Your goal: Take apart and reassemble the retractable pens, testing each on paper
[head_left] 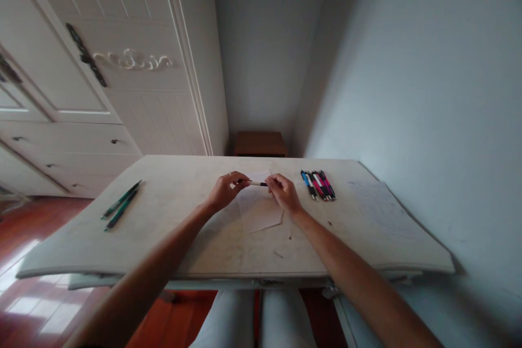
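A white pen with a dark grip (258, 184) lies level between my two hands, above a sheet of white paper (260, 213) on the table. My left hand (229, 189) pinches its left end, and my right hand (283, 191) is closed on the dark right end. The fingers hide both tips. To the right of my right hand lies a row of several pens (318, 185) in blue, black, white, red and purple. Far to the left, two green pens (122, 205) rest side by side at a slant.
The white table (171, 239) has worn edges. A sheet with faint marks (381, 207) lies at its right. Small bits (278, 254) lie near the front edge. A white wardrobe (163, 109) stands at left, a grey wall (428, 92) at right, and a brown wooden piece (260, 143) behind.
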Available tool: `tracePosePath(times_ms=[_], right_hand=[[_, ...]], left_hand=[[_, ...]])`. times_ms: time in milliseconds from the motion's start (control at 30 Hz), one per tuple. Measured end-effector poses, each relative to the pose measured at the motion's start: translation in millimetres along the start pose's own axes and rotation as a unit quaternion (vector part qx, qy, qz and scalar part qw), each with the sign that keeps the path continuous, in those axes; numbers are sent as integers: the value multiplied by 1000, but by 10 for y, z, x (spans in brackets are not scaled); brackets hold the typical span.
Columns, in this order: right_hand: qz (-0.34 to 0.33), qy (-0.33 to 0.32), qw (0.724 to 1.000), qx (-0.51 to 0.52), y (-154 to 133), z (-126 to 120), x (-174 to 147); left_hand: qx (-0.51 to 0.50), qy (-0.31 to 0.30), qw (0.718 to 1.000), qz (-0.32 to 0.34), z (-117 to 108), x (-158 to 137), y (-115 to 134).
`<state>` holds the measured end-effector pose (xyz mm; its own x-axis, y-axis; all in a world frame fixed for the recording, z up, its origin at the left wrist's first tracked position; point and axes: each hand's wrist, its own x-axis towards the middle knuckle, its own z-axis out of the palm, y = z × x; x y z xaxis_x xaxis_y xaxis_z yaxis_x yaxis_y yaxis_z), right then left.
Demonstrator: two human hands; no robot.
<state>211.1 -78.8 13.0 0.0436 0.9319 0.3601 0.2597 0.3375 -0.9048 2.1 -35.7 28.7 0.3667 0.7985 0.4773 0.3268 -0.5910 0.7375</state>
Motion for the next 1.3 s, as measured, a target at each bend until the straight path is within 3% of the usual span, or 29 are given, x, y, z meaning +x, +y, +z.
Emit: tracePosePath(times_ms=[133, 233, 467, 633, 767, 900, 1133, 1300], right_hand=[[19, 7, 997, 68, -18, 24, 47], [25, 4, 996, 85, -60, 28, 41], [24, -13, 999, -23, -89, 35, 75], [21, -17, 999, -40, 34, 32, 268], [22, -5, 1000, -19, 135, 27, 352], [13, -21, 999, -33, 137, 11, 318], [-5, -35, 999, 10, 72, 19, 252], [-18, -29, 999, 41, 103, 22, 250]], left_hand=[[-152, 55, 982, -94, -71, -51, -139], [-253, 51, 956, -141, -96, -108, -173], [-370, 89, 912, -151, -106, -72, -96], [-292, 86, 940, -156, -110, -63, -112], [-157, 69, 976, -136, -91, -60, -135], [-65, 70, 986, -135, -81, -54, -125], [-79, 83, 976, -186, -87, -45, -123], [-99, 94, 979, -150, -103, -27, -141]])
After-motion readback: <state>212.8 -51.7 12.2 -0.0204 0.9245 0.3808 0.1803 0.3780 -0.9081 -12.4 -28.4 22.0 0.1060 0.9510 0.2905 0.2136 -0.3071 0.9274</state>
